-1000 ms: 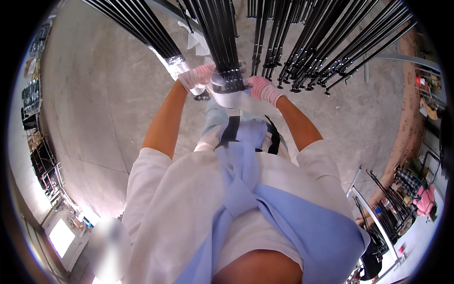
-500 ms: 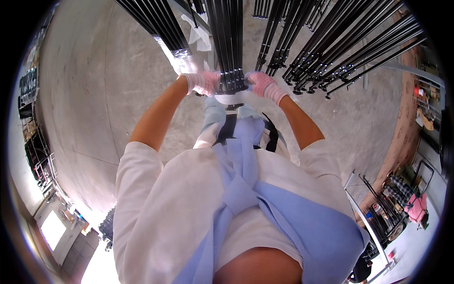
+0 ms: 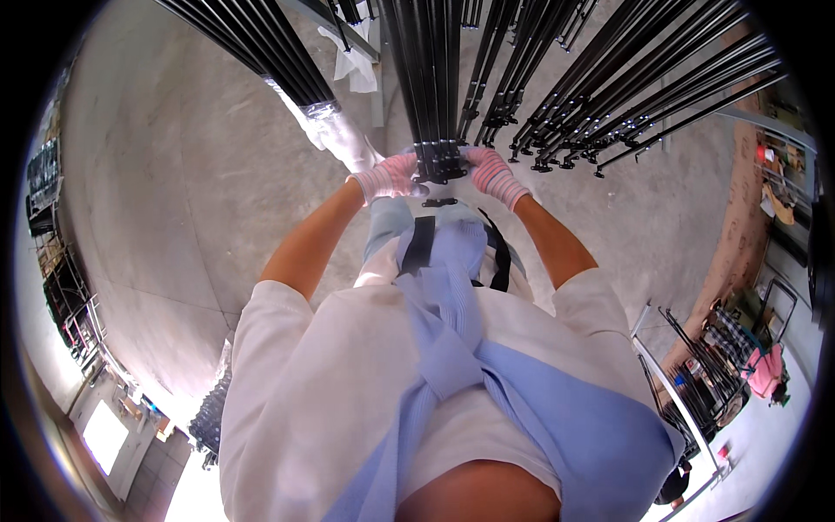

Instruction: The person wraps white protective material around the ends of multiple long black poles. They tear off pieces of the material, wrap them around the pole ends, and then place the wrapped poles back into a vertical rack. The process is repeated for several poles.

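A bundle of long black metal tubes (image 3: 424,78) stands in front of me, its near ends fitted with small dark brackets. My left hand (image 3: 391,177), in a pink-and-white striped glove, is pressed against the bundle's left side near these ends. On the opposite side my right hand (image 3: 492,174), gloved alike, is closed around the bundle's edge. The fingers of both are partly hidden behind the tubes. Just below the bundle's ends, a separate small black bracket (image 3: 439,203) shows near my legs.
To the left, another bundle of black tubes (image 3: 283,56) has its end wrapped in clear plastic (image 3: 335,139). Several more groups of black rods (image 3: 609,78) fan out at the right. White plastic (image 3: 350,61) hangs by a grey metal bar (image 3: 377,96). Concrete floor (image 3: 174,157) lies around.
The held bundle's near ends and both hands have shifted slightly to the right. The plastic-wrapped bundle appears farther left in view.
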A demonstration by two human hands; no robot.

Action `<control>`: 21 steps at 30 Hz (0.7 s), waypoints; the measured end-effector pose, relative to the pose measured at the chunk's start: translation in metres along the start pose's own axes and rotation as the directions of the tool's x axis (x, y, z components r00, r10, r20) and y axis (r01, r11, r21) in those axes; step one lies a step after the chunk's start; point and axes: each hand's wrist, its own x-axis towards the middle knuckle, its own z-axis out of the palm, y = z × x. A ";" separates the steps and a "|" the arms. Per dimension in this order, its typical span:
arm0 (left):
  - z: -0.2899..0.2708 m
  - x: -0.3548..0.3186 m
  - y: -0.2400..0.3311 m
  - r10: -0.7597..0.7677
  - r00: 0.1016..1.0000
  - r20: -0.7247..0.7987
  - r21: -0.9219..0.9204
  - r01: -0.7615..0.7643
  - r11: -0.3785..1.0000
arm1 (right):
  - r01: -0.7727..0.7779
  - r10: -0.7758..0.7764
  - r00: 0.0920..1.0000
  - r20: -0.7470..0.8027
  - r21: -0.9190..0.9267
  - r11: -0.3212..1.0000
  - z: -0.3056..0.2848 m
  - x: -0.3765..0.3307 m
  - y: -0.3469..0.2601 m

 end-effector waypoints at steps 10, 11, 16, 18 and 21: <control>-0.004 0.019 -0.006 0.036 0.946 0.322 -0.509 0.141 0.849 | -0.258 0.228 0.965 0.125 0.331 0.908 -0.018 0.001 0.039; -0.009 0.005 0.014 0.040 0.967 0.251 -0.508 0.096 0.856 | -0.212 0.185 0.970 0.160 0.174 0.961 -0.032 0.001 0.015; -0.003 0.019 -0.020 0.016 0.952 0.305 -0.552 0.163 0.817 | 0.171 -0.049 0.959 0.278 -0.433 0.885 -0.063 -0.019 -0.065; -0.004 0.018 -0.021 -0.003 0.951 0.309 -0.483 0.159 0.861 | 0.146 0.033 0.937 0.348 -0.478 0.866 -0.058 -0.013 -0.060; -0.018 0.009 0.003 -0.043 0.961 0.273 -0.232 0.109 0.967 | 0.062 0.181 0.891 0.417 -0.505 0.861 -0.056 -0.002 -0.060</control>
